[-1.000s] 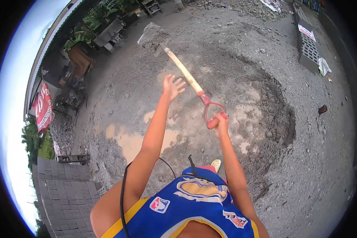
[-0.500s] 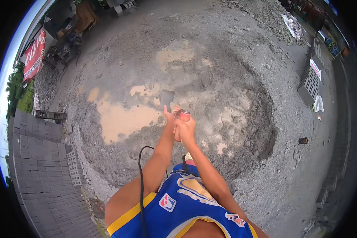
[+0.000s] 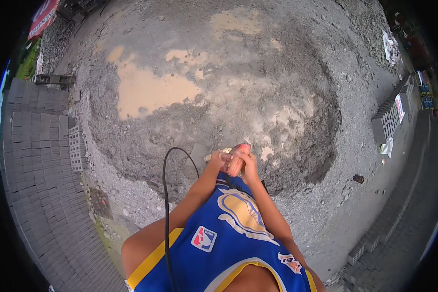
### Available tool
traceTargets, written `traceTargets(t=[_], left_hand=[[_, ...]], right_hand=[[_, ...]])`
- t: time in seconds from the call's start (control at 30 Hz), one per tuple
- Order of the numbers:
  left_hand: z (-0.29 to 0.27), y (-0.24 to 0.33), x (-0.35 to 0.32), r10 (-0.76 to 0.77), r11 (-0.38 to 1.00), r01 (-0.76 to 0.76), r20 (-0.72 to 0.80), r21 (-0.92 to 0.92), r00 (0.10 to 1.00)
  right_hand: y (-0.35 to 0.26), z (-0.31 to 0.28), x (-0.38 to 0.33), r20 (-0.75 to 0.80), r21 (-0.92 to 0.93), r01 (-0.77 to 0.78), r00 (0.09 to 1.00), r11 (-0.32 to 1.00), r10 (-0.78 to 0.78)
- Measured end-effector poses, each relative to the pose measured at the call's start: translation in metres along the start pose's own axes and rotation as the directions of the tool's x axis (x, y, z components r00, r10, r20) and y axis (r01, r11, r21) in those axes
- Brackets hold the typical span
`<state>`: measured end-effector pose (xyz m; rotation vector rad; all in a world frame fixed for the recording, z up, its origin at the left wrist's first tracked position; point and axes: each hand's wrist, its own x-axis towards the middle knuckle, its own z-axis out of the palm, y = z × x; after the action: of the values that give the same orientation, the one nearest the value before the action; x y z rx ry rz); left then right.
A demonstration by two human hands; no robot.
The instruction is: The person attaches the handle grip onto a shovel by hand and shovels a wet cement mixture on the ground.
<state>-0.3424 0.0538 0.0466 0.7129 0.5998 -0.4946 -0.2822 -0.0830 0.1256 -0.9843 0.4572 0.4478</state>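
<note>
Shovel [image 3: 237, 164], one: held low in front of the body by both hands, its red handle turned up toward the camera. Grey blade [image 3: 198, 153]: seen just left of the hands; whether the ground is touched by it cannot be told.

Right hand [image 3: 249, 169]: fingers closed around the red handle. Left hand [image 3: 220, 159]: fingers wrapped about the shovel just beside the right hand, partly hidden by the handle.

Jersey [image 3: 187, 258], blue with yellow edging: worn by the person. Cable [image 3: 165, 182], black: looped over the left arm.

Ground [image 3: 258, 109], grey and wet, edged by loose gravel; a brown puddle [image 3: 153, 92] is held in it, ahead and to the left. Solid blocks [image 3: 39, 160], grey: stacked at the left. Hollow blocks [image 3: 390, 119]: stacked at the right, a white scrap [image 3: 387, 147] lying beside them.
</note>
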Motion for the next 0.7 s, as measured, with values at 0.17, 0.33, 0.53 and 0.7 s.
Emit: traceTargets(t=[0.17,0.33,0.53,0.7], left_hand=[[0.070,0.073,-0.109,0.147,0.953,-0.127,-0.055,0.274,0.988],[-0.023,-0.024,-0.011,0.146,0.932,-0.175,0.113,0.317,0.983],[-0.035,-0.093,-0.028,0.088,0.935,-0.123,0.117,0.334,0.989],[-0.044,-0.140,-0.073,0.117,0.942,-0.137,0.083,0.305,0.990]], right_hand=[[0.003,-0.020,-0.020,0.161,-0.554,-0.251,0.903,0.794,0.398],[0.013,-0.042,-0.066,0.254,-0.729,-0.080,0.891,0.680,0.376],[0.003,-0.067,-0.100,0.319,-0.848,0.134,0.902,0.513,0.292],[0.005,-0.067,-0.157,0.386,-0.920,0.332,0.863,0.209,0.327]])
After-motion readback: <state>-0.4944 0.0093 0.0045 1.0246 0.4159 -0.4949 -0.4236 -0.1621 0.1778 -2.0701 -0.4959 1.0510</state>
